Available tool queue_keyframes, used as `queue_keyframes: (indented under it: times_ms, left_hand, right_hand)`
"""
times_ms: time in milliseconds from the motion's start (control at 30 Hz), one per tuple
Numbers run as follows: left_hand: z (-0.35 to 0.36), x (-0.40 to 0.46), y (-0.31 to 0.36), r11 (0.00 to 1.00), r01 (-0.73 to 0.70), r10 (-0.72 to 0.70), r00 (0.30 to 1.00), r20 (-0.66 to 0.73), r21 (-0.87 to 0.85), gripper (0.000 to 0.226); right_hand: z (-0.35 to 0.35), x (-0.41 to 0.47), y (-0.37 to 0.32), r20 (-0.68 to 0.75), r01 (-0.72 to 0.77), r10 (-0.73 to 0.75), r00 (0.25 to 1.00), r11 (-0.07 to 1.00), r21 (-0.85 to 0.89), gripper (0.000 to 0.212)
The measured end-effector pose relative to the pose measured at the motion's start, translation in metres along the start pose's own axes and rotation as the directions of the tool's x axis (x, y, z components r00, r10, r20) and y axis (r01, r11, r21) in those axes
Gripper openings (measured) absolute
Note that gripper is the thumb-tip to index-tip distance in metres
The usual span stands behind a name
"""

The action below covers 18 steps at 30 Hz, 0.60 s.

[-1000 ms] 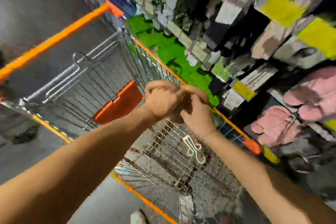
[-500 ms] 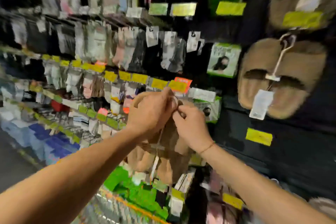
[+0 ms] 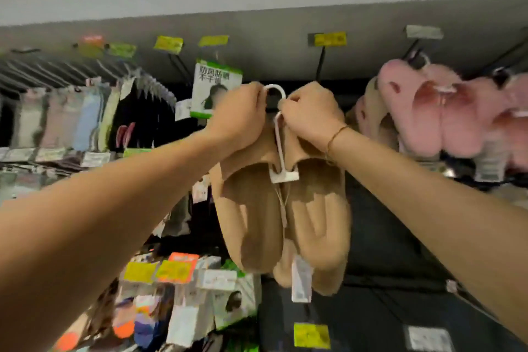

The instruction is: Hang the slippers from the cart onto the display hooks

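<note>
A pair of tan slippers (image 3: 257, 217) hangs from a white plastic hanger (image 3: 281, 148) with a white tag below. My left hand (image 3: 238, 117) and my right hand (image 3: 310, 114) are raised side by side in front of the display wall. Both grip the tops of the tan slippers, and their fingers pinch the hanger's white loop. A black display hook (image 3: 320, 63) with a yellow label sticks out of the wall just above and right of the loop. The cart is out of view.
Pink slippers (image 3: 445, 111) hang on hooks to the right, with more tan slippers (image 3: 368, 111) behind my right hand. Socks (image 3: 85, 117) hang in rows at left. Packaged goods (image 3: 197, 308) with yellow and orange labels fill the lower left. A grey shelf (image 3: 257, 0) runs overhead.
My view swung up from the cart to the display wall. Both hands lifted the tan slippers from above the cart up to the top row of hooks.
</note>
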<state>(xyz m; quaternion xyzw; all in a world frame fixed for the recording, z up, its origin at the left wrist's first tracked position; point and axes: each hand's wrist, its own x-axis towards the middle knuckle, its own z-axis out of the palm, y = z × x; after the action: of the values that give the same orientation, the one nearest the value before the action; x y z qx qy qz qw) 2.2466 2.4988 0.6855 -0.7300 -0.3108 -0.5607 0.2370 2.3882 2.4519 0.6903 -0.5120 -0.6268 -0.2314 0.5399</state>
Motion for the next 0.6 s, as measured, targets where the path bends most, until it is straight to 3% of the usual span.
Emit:
queue_keyframes:
  times_ms: [100, 300, 600]
  left_hand:
    - [0.011, 0.050, 0.011, 1.000, -0.026, 0.026, 0.999, 0.017, -0.001, 0.028]
    - [0.060, 0.118, 0.035, 0.992, -0.002, 0.021, 0.988, 0.154, -0.123, 0.034]
    - [0.158, 0.187, 0.052, 0.997, 0.046, -0.060, 0.964, 0.261, 0.057, 0.047]
  right_hand:
    - [-0.019, 0.052, 0.019, -0.031, -0.045, 0.044, 0.999, 0.998, -0.034, 0.034]
    - [-0.033, 0.126, 0.066, -0.071, -0.058, 0.050, 0.996, 0.990, -0.129, 0.019]
    - [-0.002, 0.200, 0.143, -0.087, -0.162, 0.159, 0.983, 0.986, -0.035, 0.025]
